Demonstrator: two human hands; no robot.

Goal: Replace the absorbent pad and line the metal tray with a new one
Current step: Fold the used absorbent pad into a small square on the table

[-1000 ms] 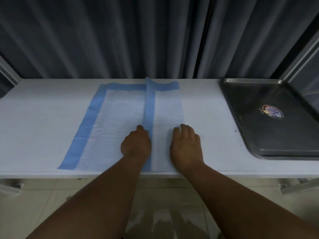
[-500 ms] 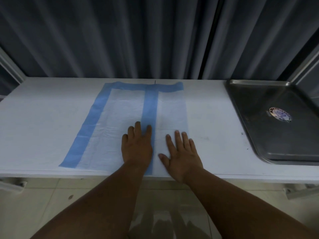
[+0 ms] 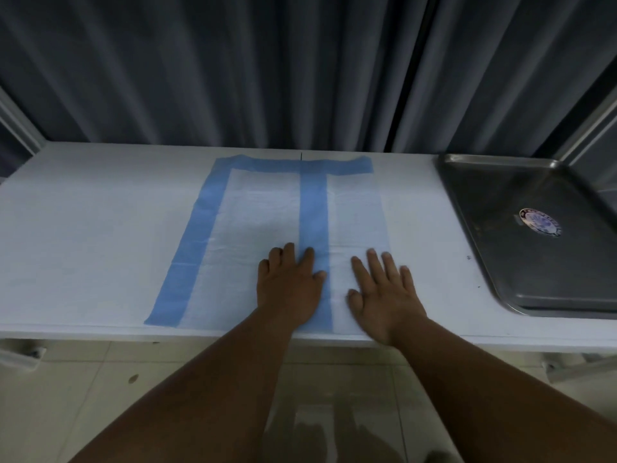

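— Behind everything, what hangs there?
— Dark grey curtains [image 3: 233, 68], in folds, right down to the back edge of the white bench [image 3: 83, 228], which runs the full width of the view.

— And on the bench?
— Largest is the absorbent pad [image 3: 253, 212], white with blue borders, lying flat near the middle. Its right part is folded over onto the rest, so a blue strip [image 3: 314, 208] runs down the pad from the far border to the near edge.

— Where is the metal tray [image 3: 521, 262]?
— At the right end of the bench, well apart from the pad, partly cut off by the picture's edge. A round sticker [image 3: 540, 222] sits on its bare floor (the print is too small to read).

— The hands?
— Both lie palm down on the near part of the pad. The left hand [image 3: 288, 289] rests just left of the blue strip, its thumb and forefinger on it. The right hand [image 3: 384, 292] is on the folded flap, fingers spread. Neither grip closes on anything: fingers straight, pressing flat.
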